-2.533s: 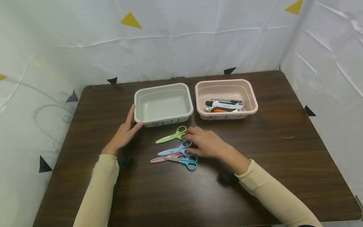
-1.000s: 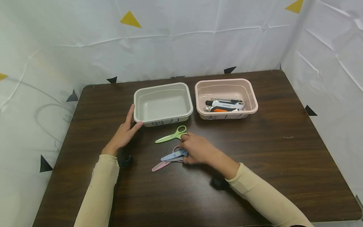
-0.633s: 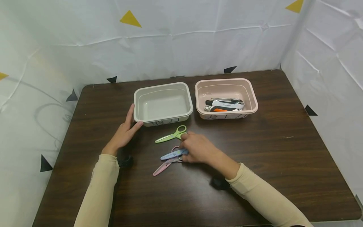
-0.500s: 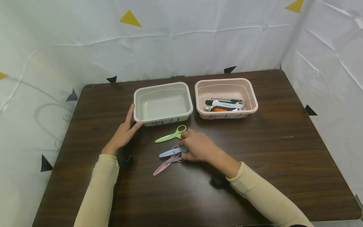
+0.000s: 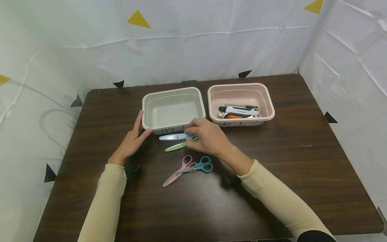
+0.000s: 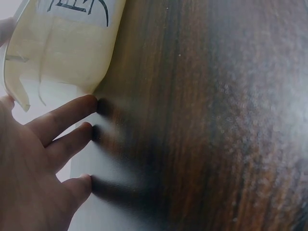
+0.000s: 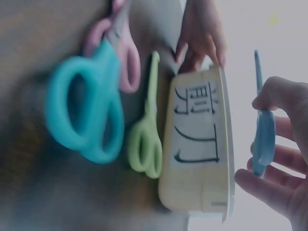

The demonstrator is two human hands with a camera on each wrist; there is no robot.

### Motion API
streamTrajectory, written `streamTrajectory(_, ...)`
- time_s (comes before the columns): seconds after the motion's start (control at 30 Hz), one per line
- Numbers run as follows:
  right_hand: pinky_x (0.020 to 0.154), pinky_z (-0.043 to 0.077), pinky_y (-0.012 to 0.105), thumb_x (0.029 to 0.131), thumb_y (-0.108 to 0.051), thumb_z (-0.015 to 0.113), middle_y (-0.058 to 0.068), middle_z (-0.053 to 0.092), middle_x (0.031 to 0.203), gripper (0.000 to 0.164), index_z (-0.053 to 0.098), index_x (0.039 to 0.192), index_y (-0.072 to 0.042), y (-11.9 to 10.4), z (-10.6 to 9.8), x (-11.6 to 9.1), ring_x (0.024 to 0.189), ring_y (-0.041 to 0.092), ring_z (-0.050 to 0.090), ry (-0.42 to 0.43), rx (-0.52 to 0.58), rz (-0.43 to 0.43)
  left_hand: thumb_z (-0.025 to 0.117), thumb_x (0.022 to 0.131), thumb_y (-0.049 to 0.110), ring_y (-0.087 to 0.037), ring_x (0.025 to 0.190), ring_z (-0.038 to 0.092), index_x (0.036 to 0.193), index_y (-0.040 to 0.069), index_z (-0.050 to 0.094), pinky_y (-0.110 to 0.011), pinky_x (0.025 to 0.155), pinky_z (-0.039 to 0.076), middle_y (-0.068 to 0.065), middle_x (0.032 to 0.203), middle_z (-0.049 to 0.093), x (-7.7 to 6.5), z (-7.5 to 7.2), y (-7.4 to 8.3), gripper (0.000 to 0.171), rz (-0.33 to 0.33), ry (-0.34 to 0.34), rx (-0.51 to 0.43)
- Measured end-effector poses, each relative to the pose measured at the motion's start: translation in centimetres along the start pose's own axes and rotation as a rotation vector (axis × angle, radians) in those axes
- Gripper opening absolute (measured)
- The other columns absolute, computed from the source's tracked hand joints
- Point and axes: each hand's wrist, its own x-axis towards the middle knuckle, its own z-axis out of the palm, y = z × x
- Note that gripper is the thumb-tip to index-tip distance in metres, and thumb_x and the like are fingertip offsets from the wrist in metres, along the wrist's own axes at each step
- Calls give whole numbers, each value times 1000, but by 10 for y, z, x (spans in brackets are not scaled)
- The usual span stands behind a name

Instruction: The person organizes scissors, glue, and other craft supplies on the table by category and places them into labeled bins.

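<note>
- While the right hand [image 5: 208, 136] pinched the light-blue scissors [image 5: 176, 136] by the handles between thumb and fingers, they hung above the wood-grain table [image 5: 290, 154], just in front of the grey-green bin [image 5: 173, 111].
- Their blades pointed left, the long axis running side to side, roughly along the bin's front (the fingers partly hid the handles in the head view).
- The left hand [image 5: 130, 144] was spread, its thumb against the bin's near left corner.
- Nearby lay green scissors [image 5: 176, 147], also pointing left; nearer the person, teal scissors [image 5: 201, 165] crossed pink scissors [image 5: 171, 179].
</note>
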Motion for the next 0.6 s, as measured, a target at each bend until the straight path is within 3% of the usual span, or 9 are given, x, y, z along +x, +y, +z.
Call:
streamTrajectory(0.13,66,50,29,81,-25,70,1,65,96,24,79,98,-11,12,-1,15,85,15,58,45,6,36,49,99,53,-41,144,23,148,57,-13,-72,104,20,-4,162,16,1,0,0,79,1,-9,-5)
streamTrajectory(0.27,65,50,31,81,-26,70,1,67,96,26,79,99,-11,25,0,30,84,16,60,39,-3,101,49,100,52,-40,144,23,147,58,-13,-71,105,19,-3,162,16,1,0,-1,78,8,-6,-3)
streamTrajectory(0.6,69,49,33,82,-31,66,-1,68,104,32,78,107,-16,42,6,58,87,15,59,-161,-27,249,49,100,50,-41,143,24,148,57,-12,-70,105,20,-4,160,20,0,0,1,78,25,4,6)
